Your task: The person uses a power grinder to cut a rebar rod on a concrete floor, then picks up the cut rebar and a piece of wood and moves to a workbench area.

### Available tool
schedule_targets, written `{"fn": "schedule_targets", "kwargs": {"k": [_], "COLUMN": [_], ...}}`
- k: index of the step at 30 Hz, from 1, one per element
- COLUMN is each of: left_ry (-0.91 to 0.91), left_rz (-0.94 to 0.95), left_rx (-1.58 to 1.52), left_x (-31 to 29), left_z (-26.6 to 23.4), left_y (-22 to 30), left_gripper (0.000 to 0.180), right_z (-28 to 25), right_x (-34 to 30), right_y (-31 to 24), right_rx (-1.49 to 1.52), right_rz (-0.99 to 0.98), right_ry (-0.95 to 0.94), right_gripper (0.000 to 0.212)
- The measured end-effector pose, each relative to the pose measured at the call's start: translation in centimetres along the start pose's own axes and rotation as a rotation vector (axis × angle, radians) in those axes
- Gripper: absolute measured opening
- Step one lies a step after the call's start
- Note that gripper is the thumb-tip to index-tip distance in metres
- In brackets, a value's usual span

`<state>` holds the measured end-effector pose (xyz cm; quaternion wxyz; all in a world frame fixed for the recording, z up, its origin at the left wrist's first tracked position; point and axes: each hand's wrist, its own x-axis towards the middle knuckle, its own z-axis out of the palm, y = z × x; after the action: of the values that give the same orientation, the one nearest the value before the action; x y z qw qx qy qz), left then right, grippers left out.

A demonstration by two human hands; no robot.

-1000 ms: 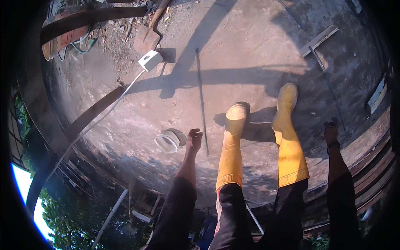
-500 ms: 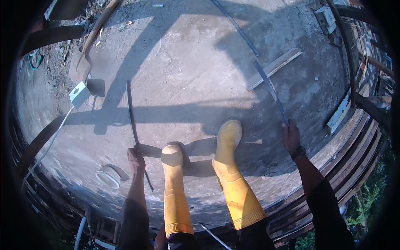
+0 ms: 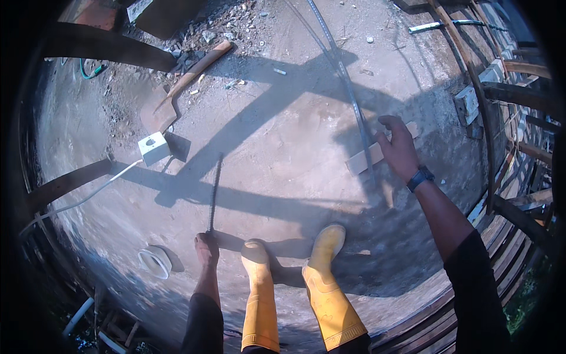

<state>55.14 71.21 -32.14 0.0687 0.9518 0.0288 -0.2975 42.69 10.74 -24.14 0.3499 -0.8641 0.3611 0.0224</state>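
My left hand [image 3: 206, 248] is closed round a thin ribbed steel bar [image 3: 215, 192], which sticks out ahead of the fist over the concrete. My right hand [image 3: 400, 147] is held out with thumb and fingers apart, nothing between them, and a watch on its wrist. Just left of it runs a long steel bar [image 3: 351, 93], reaching from the far edge back past a flat piece of wood [image 3: 358, 161]. Whether that bar touches the ground all along, I cannot tell. My yellow rubber boots [image 3: 259, 295] stand between the hands.
A white socket box [image 3: 154, 148] on a cable stands at left, near a shovel blade [image 3: 158, 112] and a wooden handle [image 3: 203, 66]. A white oval ring-like object [image 3: 154, 262] lies near my left forearm. Rubble [image 3: 209, 36] covers the far left; wooden slats [image 3: 471, 301] edge the near right.
My right hand has let go of the long bar and moved forward, its fingers now apart. My left hand still grips its bar. The view has shifted, showing more of the far ground.
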Motion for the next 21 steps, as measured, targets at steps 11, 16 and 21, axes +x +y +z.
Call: {"fn": "schedule_targets", "kwargs": {"k": [11, 16, 21], "left_ry": [-0.029, -0.264, -0.336], "left_rz": [0.256, 0.379, 0.35], "left_rx": [-0.023, -0.062, -0.08], "left_x": [-0.8, -2.0, -6.1], "left_z": [-1.2, -2.2, -4.7], "left_y": [0.6, 2.5, 3.5], "left_gripper": [0.018, 0.018, 0.021], "right_z": [7.6, 5.3, 4.0], "right_x": [8.8, 9.2, 7.0], "right_y": [0.6, 1.0, 0.3], "right_rx": [-0.366, -0.44, -0.352], "right_rz": [0.101, 0.256, 0.162], "right_ry": [-0.08, -0.183, -0.314], "right_gripper": [0.047, 0.04, 0.035]}}
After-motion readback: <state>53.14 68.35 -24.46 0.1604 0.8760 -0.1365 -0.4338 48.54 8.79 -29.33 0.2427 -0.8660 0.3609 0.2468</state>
